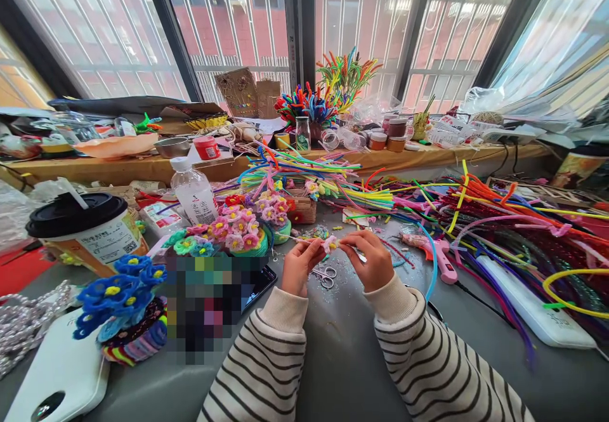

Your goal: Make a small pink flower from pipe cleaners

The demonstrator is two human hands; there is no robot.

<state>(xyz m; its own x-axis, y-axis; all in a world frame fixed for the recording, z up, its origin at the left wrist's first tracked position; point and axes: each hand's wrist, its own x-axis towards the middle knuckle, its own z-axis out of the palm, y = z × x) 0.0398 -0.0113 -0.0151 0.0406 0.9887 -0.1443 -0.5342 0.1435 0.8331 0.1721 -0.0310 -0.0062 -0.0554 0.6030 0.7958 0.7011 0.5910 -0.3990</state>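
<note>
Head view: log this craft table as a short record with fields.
left hand: pinches a small pink pipe-cleaner flower, sharing it with the other hand
right hand: fingertips on the same flower from the other side
below the hands: small scissors lying on the grey table
to the left: basket of finished flowers, blue flower bunch, lidded cup, water bottle
to the right: pink glue gun, heap of loose pipe cleaners

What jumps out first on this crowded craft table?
First, the heap of bright pipe cleaners sprawling over the right half of the table. At centre, the left hand and right hand pinch a small pink flower between them. Front left sits a blue flower bunch, behind it a lidded cup.
</note>
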